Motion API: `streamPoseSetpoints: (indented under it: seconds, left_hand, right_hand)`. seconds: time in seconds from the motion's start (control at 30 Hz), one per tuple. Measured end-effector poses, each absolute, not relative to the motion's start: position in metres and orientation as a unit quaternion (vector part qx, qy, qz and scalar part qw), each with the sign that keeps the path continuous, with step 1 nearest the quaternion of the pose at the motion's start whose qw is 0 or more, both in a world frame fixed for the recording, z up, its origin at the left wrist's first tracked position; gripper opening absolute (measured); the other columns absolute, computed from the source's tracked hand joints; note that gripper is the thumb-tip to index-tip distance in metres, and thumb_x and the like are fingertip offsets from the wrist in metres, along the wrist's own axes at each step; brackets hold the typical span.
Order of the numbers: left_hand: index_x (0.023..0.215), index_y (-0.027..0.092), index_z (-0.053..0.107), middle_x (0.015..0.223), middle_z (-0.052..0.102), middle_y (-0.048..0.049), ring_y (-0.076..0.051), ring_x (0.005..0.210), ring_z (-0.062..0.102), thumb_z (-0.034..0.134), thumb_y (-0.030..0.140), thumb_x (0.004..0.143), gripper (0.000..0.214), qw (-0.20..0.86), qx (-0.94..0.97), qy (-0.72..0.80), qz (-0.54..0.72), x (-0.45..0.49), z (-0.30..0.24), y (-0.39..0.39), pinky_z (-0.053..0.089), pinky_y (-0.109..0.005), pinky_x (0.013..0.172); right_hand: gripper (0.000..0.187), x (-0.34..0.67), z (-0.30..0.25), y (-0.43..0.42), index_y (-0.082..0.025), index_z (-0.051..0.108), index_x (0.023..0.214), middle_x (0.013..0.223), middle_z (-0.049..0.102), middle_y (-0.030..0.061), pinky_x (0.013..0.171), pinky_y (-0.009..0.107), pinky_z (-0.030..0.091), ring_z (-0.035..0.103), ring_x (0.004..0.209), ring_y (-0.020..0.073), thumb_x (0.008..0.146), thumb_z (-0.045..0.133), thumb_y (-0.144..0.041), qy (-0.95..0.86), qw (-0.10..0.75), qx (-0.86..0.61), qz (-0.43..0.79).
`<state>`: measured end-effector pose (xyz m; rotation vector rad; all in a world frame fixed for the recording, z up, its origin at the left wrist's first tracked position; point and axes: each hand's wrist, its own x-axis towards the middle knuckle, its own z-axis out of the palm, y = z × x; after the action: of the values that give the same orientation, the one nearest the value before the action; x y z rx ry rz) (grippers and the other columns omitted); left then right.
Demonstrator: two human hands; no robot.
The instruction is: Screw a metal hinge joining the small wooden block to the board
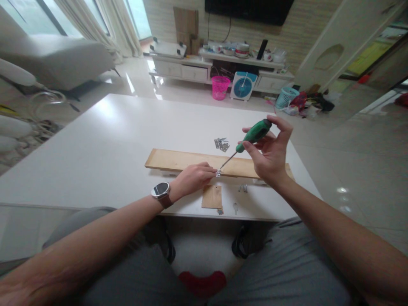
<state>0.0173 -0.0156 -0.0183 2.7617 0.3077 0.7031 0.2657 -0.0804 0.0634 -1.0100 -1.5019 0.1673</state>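
My right hand point(270, 151) grips a green-handled screwdriver point(255, 135), tilted so that its shaft runs down to the left. The tip meets a small metal hinge point(218, 173) at the near edge of a long wooden board point(181, 159). Fingers of my left hand point(199, 175) are closed on the hinge and press it to the board. A screw at the tip is too small to make out. The board rests raised on white supports. Nearer to me lies a small wooden piece point(211, 197) with a hole close to its upper edge.
Loose hinges and screws point(222, 144) lie beyond the board on the white table point(127, 127). Several screws point(243, 188) and a small clear item point(235, 207) are on the near side. Across the floor stand a pink basket point(220, 88) and a blue fan point(244, 86).
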Motion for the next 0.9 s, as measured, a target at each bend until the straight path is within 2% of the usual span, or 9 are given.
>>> streamPoseSetpoints:
  seconds: [0.17, 0.37, 0.57, 0.9]
  left_hand:
    - [0.098, 0.019, 0.08, 0.118, 0.085, -0.0072, -0.02, 0.104, 0.074, 0.058, 0.002, 0.1, 0.028, 0.134, 0.956, 0.101, 0.241, 0.0172, -0.0158, -0.0168, 0.062, -0.031, 0.089]
    - [0.099, 0.02, 0.081, 0.116, 0.084, -0.0075, -0.021, 0.101, 0.074, 0.06, 0.002, 0.098, 0.027, 0.135, 0.955, 0.102, 0.243, 0.0173, -0.0163, -0.0163, 0.062, -0.03, 0.085]
    - [0.103, 0.022, 0.082, 0.112, 0.084, -0.0076, -0.021, 0.102, 0.074, 0.06, 0.006, 0.098, 0.028, 0.16, 0.951, 0.107, 0.241, 0.0175, -0.0143, -0.017, 0.062, -0.03, 0.087]
    - [0.102, 0.022, 0.081, 0.109, 0.084, -0.0087, -0.022, 0.102, 0.074, 0.06, 0.008, 0.099, 0.026, 0.162, 0.953, 0.11, 0.232, 0.0187, -0.0123, -0.0181, 0.062, -0.031, 0.085]
  right_hand:
    - [0.075, 0.2649, 0.0622, -0.0798, -0.044, 0.041, 0.147, 0.118, 0.077, 0.0007, 0.074, 0.038, 0.075, 0.081, 0.109, 0.0254, 0.089, 0.088, -0.038, -0.665, 0.61, -0.425, 0.077]
    - [0.073, 0.2624, 0.0613, -0.0799, -0.042, 0.04, 0.148, 0.12, 0.077, 0.0021, 0.075, 0.041, 0.076, 0.081, 0.106, 0.0255, 0.091, 0.085, -0.04, -0.667, 0.602, -0.43, 0.088]
    - [0.072, 0.2608, 0.0622, -0.0789, -0.043, 0.041, 0.149, 0.119, 0.079, 0.0017, 0.067, 0.034, 0.073, 0.082, 0.102, 0.0241, 0.092, 0.085, -0.037, -0.677, 0.597, -0.422, 0.081]
    - [0.07, 0.259, 0.0618, -0.0803, -0.041, 0.04, 0.15, 0.123, 0.079, 0.0032, 0.067, 0.033, 0.072, 0.082, 0.1, 0.0233, 0.094, 0.082, -0.033, -0.694, 0.576, -0.423, 0.085]
